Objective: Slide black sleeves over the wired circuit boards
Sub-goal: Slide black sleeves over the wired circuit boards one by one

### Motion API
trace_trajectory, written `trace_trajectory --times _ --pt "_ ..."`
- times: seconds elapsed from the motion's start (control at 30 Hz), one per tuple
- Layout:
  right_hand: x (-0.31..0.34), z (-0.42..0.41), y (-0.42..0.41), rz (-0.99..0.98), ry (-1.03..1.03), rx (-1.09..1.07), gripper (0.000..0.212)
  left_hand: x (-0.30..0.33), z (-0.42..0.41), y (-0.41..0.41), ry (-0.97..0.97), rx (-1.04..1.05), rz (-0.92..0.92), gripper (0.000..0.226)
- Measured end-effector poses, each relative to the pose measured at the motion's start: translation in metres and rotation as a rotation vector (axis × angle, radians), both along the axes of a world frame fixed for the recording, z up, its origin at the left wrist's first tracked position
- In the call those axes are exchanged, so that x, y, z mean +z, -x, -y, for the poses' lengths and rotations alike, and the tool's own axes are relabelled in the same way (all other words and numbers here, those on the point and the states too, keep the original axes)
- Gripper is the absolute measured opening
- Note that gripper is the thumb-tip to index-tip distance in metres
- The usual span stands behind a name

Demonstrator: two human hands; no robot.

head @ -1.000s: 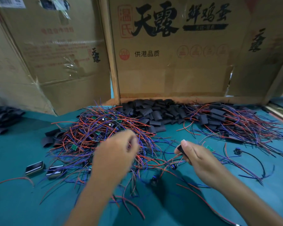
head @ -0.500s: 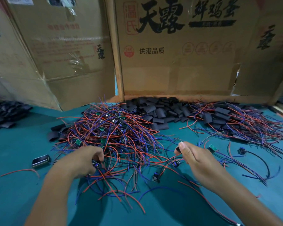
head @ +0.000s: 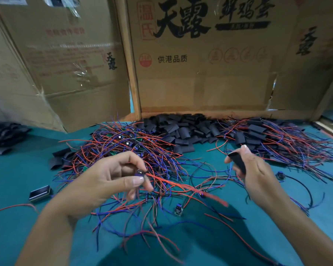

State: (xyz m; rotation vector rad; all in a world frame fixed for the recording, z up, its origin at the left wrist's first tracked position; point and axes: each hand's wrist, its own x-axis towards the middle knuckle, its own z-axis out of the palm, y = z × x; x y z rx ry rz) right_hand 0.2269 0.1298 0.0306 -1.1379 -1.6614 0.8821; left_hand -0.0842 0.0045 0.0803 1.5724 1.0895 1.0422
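Now one board in my left hand, one sleeve in my right, not yet joined.

My left hand (head: 112,179) pinches a small wired board (head: 140,172) between thumb and fingertips, its red wire (head: 186,188) trailing right and toward me, blurred. My right hand (head: 258,175) pinches a black sleeve (head: 237,162) between thumb and fingers, held above the counter (head: 17,169). Sleeve and board are apart, level with each other, the sleeve to the right of the board. Its long axis runs slantwise, the upper end turned left toward the board; whether that mouth is open I cannot tell. I judge the board must go in wires first, so the red wire's free end needs bringing to that mouth. Spare sleeves (head: 183,129) lie heaped behind the wire tangle (head: 123,150).
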Motion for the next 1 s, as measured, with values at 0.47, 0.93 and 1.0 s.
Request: trace_trajectory --times 0.47,0.93,1.0 --pt "0.003 0.006 -0.002 0.335 -0.064 0.246 0.036 -0.012 -0.030 -0.036 0.067 0.442 0.686 0.021" --pt "0.005 0.032 0.023 0.339 -0.405 0.153 0.031 -0.015 -0.034 -0.041 -0.014 0.559 0.726 0.017" --pt "0.007 0.038 0.025 0.398 -0.507 0.058 0.032 -0.016 -0.034 -0.043 -0.008 0.554 0.722 0.018"
